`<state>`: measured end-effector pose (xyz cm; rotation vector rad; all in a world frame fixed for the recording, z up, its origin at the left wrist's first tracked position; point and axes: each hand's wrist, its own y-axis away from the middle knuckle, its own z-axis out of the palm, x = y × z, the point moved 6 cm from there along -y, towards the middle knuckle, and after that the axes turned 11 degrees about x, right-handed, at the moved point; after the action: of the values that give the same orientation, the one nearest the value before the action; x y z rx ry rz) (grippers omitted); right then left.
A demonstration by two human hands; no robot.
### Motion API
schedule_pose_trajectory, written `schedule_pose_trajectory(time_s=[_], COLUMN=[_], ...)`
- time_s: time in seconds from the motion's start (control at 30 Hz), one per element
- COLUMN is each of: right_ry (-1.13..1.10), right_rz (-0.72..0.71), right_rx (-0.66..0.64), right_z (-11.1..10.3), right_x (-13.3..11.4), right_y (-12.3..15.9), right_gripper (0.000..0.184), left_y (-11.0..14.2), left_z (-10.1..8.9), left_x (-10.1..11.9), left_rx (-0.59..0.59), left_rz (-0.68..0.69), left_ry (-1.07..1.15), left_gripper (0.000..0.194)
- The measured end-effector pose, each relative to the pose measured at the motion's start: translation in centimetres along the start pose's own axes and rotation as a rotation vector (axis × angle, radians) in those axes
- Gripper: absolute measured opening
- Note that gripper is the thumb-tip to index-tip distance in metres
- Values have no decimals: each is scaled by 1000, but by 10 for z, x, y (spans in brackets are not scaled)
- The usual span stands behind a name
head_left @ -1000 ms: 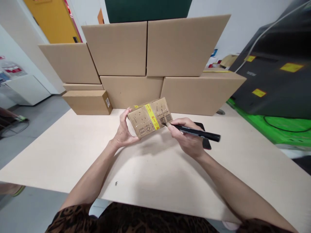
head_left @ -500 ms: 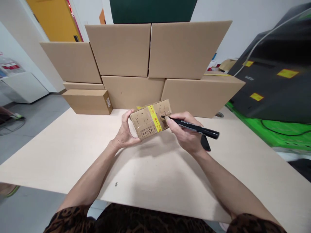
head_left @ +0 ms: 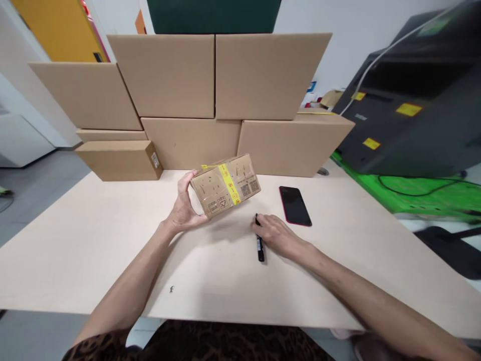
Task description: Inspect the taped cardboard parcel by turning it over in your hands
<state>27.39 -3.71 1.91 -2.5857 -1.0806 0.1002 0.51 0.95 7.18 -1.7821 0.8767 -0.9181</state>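
Observation:
My left hand (head_left: 183, 210) grips the left end of a small cardboard box (head_left: 225, 183) with a yellow tape strip and printed codes, holding it tilted just above the table. My right hand (head_left: 276, 234) rests low on the table (head_left: 93, 240), fingers curled on a black marker (head_left: 259, 245) that lies flat on the surface. The marker's rear end sticks out toward me from under the fingers. A black phone (head_left: 294, 205) with a red edge lies face up just right of the box and beyond my right hand.
A wall of large cardboard boxes (head_left: 214, 75) stands along the table's far edge, with a smaller labelled box (head_left: 119, 159) at its left. A black machine (head_left: 409, 110) and a green surface (head_left: 413, 193) with a cable are at the right.
My right hand moved from the box's face down to the table, laying the marker flat. The phone, hidden before by that hand, is uncovered. My left hand keeps holding the box.

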Motion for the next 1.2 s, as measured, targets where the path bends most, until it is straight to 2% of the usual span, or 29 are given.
schedule_pose_trajectory(time_s=[0.1,0.2,0.33,0.43,0.5,0.57,0.67,0.83,0.93,1.03,1.1,1.2], right_ry=[-27,-41,53,144,112,50,-35,-299,-419,-606,-732,-892], right_rz=[43,133,439,723,971,1124,1216,1374,1375,1370,1373,1375], right_rx=[-48,-59,35,106,8,-102,-115,63,148,260,356,523], right_z=[7,3,-10,-19,-13,-5,1,6,10,15,18,19], right_x=[0,11,58,104,131,146,155,167,171,167,163,154], right_y=[0,4,15,29,42,49,49,49,48,48,48,48], right_gripper=[33,31,30,55,81,101,111,125,111,71,53,50], left_y=[-2,-3,-3,-2,-2,-2,-2,-2,-2,-1,-1,0], left_z=[0,-1,0,2,2,3,3,3,3,3,3,1], left_x=[1,1,-1,-2,-1,0,0,0,0,-3,-5,-6], left_rx=[-7,1,-7,-11,-8,-8,-11,-6,-3,-2,3,20], left_rz=[14,24,15,13,20,27,15,9,17,-2,-16,-6], left_ry=[1,17,31,44,47,48,61,53,56,59,53,34], left_gripper=[140,141,140,140,141,141,141,136,136,134,134,136])
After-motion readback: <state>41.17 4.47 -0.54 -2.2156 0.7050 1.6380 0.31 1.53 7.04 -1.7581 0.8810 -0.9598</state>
